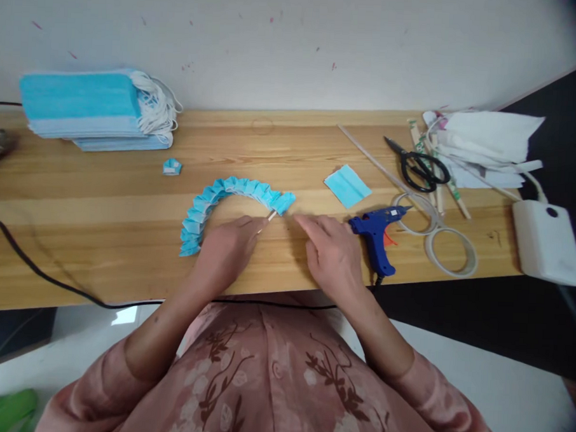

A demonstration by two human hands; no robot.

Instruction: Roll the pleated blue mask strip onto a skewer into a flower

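Note:
A curved row of blue pleated folded pieces [241, 186], cut from face-mask material by the look of it, arches over the wooden table. At its right end a flat blue piece [283, 203] lies against the tip of a thin wooden stick [269, 218]. My left hand [229, 248] is closed around that stick, inside the arch. Just right of the flat piece, my right hand [334, 251] hovers with its index finger stretched out and nothing visible in it. A blue glue gun [376, 232] lies beside the right hand, and a loose blue square [348, 186] is beyond it.
A stack of blue face masks [83, 105] sits at the back left, near a small folded blue piece [172, 167]. On the right are black scissors [423, 171], tape rolls [451, 252], white scraps [487, 139] and a white box [549, 241]. A black cable [51, 276] crosses the left front.

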